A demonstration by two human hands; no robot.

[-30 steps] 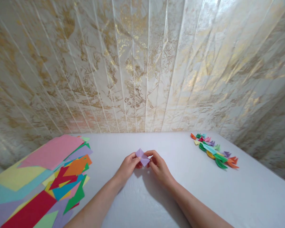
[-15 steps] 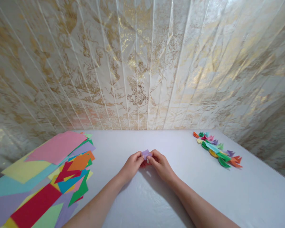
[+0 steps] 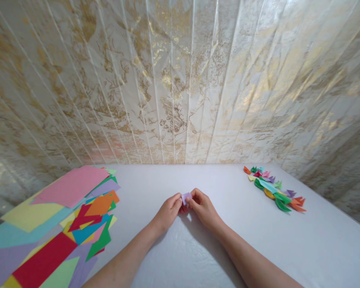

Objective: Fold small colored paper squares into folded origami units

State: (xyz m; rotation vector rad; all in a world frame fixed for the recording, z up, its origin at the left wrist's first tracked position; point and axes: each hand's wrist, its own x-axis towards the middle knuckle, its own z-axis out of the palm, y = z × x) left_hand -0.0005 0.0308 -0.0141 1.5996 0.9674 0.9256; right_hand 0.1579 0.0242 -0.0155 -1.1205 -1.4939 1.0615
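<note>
A small piece of light purple paper [image 3: 186, 198] is held up between my two hands, a little above the white table. My left hand [image 3: 169, 209] pinches its left side between thumb and fingers. On the other side, my right hand [image 3: 203, 206] grips the right edge, with the thumb in front. The fingertips cover part of the paper, so its folds are hard to make out.
Overlapping sheets and scraps of coloured paper [image 3: 45, 256] spread over the left of the white table [image 3: 156, 180]. Several small folded paper figures [image 3: 270, 187] lie in a cluster at the right. A gold-patterned curtain [image 3: 174, 80] hangs behind the table.
The purple paper has turned slightly and now shows as a flatter, squarer face. My left hand has shifted a little to the right; both hands keep their hold.
</note>
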